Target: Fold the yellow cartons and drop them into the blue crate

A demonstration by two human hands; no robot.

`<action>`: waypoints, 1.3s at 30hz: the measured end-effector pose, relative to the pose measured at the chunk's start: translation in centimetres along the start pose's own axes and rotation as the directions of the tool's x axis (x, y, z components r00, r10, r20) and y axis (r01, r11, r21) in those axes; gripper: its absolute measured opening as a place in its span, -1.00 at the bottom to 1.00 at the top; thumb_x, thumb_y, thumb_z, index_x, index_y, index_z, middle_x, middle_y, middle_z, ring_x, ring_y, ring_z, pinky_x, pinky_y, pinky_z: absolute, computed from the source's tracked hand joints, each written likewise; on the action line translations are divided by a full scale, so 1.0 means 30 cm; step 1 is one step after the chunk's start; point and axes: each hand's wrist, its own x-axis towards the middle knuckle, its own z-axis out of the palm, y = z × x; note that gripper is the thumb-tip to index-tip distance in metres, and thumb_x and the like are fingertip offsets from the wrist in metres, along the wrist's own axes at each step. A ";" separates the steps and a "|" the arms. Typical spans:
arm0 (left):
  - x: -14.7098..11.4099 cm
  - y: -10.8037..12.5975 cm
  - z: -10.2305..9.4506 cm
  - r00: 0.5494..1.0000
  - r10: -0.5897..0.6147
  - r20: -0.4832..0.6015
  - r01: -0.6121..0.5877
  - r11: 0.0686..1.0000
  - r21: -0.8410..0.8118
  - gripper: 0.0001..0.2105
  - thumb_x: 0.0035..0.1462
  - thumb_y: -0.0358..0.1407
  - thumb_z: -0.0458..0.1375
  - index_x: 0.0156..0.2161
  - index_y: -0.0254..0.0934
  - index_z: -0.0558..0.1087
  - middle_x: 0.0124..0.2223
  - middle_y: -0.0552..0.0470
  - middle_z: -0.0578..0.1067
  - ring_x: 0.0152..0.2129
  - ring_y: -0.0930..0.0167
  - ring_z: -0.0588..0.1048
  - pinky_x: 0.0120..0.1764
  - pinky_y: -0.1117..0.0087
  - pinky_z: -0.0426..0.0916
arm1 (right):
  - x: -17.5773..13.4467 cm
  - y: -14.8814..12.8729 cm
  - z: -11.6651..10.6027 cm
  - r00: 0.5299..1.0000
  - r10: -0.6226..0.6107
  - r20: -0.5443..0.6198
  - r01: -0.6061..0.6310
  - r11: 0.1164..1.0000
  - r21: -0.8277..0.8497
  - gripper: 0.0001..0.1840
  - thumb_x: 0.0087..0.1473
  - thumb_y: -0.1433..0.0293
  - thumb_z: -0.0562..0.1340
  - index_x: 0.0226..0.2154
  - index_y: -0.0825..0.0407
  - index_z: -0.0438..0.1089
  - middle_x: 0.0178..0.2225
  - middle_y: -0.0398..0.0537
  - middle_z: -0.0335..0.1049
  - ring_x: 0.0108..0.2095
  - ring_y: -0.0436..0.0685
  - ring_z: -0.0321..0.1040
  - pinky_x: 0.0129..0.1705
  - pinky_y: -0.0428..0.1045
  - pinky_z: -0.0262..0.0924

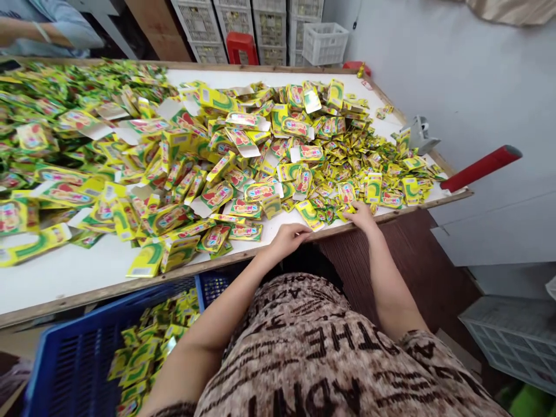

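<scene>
My left hand [287,240] rests at the table's front edge, its fingers curled together beside the lower end of a small yellow-green carton [308,214]. Whether they pinch that carton or something hidden under them, I cannot make out. Just to the right, my right hand [364,218] has its fingertips closed on a small yellow-green packet [348,213] among loose ones. Behind it lie a heap of small shiny packets [347,153] and an upright carton [373,186]. Left of my hands spreads a large pile of yellow cartons [217,197], several with white flaps raised.
The white table [30,289] has a wooden rim. Below it, a blue crate [69,359] holds filled cartons. A red tube [482,168] and a metal fitting [420,134] stand at the right end. White crates [197,23] and a red stool [242,48] stand behind; another person's arm [52,33] is at upper left.
</scene>
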 end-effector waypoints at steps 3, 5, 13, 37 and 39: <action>0.097 0.014 0.072 0.986 -0.140 -0.091 0.125 0.979 -0.160 -0.81 -0.03 -0.16 0.35 -0.38 -0.25 0.63 -0.40 -0.05 0.63 -0.44 0.34 0.57 -0.33 0.36 0.45 | -0.058 -0.033 -0.013 1.000 -0.014 0.008 0.014 0.994 0.104 -0.48 -0.28 -0.02 0.41 -0.45 0.02 0.33 -0.42 -0.14 0.38 -0.37 0.09 0.33 -0.37 0.01 0.37; 0.129 0.040 0.111 0.966 -0.250 -0.071 0.212 0.916 -0.342 -0.71 -0.04 -0.10 0.35 -0.30 -0.30 0.63 -0.41 -0.04 0.61 -0.48 0.38 0.54 -0.38 0.38 0.44 | -0.119 -0.063 -0.001 0.996 -0.056 0.068 0.039 0.970 0.238 -0.46 -0.21 -0.04 0.39 -0.35 0.03 0.35 -0.36 -0.12 0.42 -0.38 0.08 0.36 -0.41 0.00 0.39; 0.086 0.041 0.180 0.860 -0.491 -0.142 0.343 0.759 -0.553 -0.57 -0.18 0.05 0.39 -0.46 -0.36 0.55 -0.54 0.06 0.48 -0.61 0.50 0.37 -0.50 0.45 0.34 | -0.307 -0.102 0.177 1.000 -0.002 -0.005 0.004 0.889 0.457 -0.50 -0.26 0.13 0.50 -0.35 0.03 0.35 -0.42 -0.17 0.40 -0.47 0.03 0.33 -0.56 -0.07 0.34; -0.008 -0.015 0.002 0.956 -0.161 -0.245 0.124 0.979 -0.160 -0.64 0.06 -0.12 0.31 -0.09 -0.31 0.60 -0.22 -0.08 0.51 -0.30 0.36 0.49 -0.20 0.32 0.42 | -0.300 -0.178 0.287 0.942 -0.159 0.295 0.000 0.880 0.474 -0.62 -0.10 0.12 0.43 -0.31 0.00 0.41 -0.40 -0.14 0.42 -0.53 0.00 0.27 -0.61 -0.09 0.23; -0.011 -0.007 -0.080 0.855 -0.027 -0.518 0.130 0.978 0.163 -0.61 0.09 -0.12 0.31 -0.02 -0.29 0.55 -0.15 -0.11 0.46 -0.23 0.32 0.46 -0.13 0.28 0.40 | -0.300 -0.178 0.317 0.958 -0.130 0.257 -0.036 0.831 0.555 -0.58 -0.15 0.13 0.46 -0.31 0.01 0.40 -0.39 -0.14 0.45 -0.50 0.00 0.28 -0.62 -0.11 0.21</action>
